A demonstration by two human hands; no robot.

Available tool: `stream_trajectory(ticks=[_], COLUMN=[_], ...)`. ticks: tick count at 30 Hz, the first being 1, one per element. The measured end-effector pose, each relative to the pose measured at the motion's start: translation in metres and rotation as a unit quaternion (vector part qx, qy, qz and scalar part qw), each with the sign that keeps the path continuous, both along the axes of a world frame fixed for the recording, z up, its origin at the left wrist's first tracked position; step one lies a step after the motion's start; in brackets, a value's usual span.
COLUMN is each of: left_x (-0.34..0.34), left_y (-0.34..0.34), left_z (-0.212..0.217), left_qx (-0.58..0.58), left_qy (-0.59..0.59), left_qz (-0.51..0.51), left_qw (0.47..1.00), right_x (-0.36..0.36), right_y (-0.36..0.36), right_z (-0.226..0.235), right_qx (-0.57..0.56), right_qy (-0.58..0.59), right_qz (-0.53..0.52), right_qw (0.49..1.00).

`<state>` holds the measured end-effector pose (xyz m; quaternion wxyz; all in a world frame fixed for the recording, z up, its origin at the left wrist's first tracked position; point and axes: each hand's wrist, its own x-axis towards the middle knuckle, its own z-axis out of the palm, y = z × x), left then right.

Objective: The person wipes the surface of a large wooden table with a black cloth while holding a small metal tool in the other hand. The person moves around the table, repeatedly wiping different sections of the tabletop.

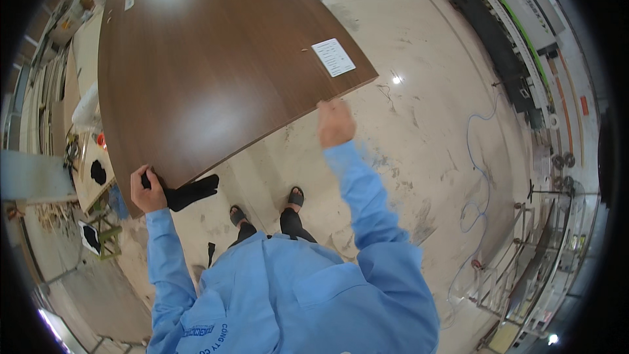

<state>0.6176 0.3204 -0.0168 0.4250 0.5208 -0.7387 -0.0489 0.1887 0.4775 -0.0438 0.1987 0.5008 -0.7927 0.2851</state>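
A large brown wood-grain panel (216, 59) lies flat in front of me, its near edge slanting from lower left to upper right. At its near left corner my left hand (148, 190) is closed on a black cloth (193, 193), which hangs past the panel's edge. My right hand (336, 123) is curled at the near edge, towards the right corner. Its fingertips sit close to the edge; whether they pinch anything is hidden. A white printed label (333, 58) is stuck near the right corner, and a smaller white label (129, 1) lies farther off.
On the left stands a workbench (94, 187) with a black item (98, 172) on it, beside a green stool (110, 239). A blue hose (483, 177) snakes over the floor at right. Beyond it are a long machine (517, 26) and a metal rack (524, 255).
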Motion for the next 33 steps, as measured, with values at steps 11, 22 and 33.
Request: stream_trajectory(ticks=[11,22,33], left_x=[-0.003,-0.002,0.004], left_y=[0.001,-0.003,-0.006], left_z=[0.004,0.003,-0.008], left_qx=[0.013,0.004,0.01], left_qy=[0.027,0.021,0.024], left_qz=[0.005,-0.021,0.002], left_qw=[1.0,1.0,1.0], right_x=[-0.026,0.081,-0.157], right_y=[-0.005,-0.026,0.018], right_z=[0.007,0.026,-0.001], right_qx=[-0.031,-0.125,-0.215], right_qy=[0.07,-0.234,-0.29], right_qz=[-0.077,0.072,-0.178], right_qw=[0.994,0.962,0.915])
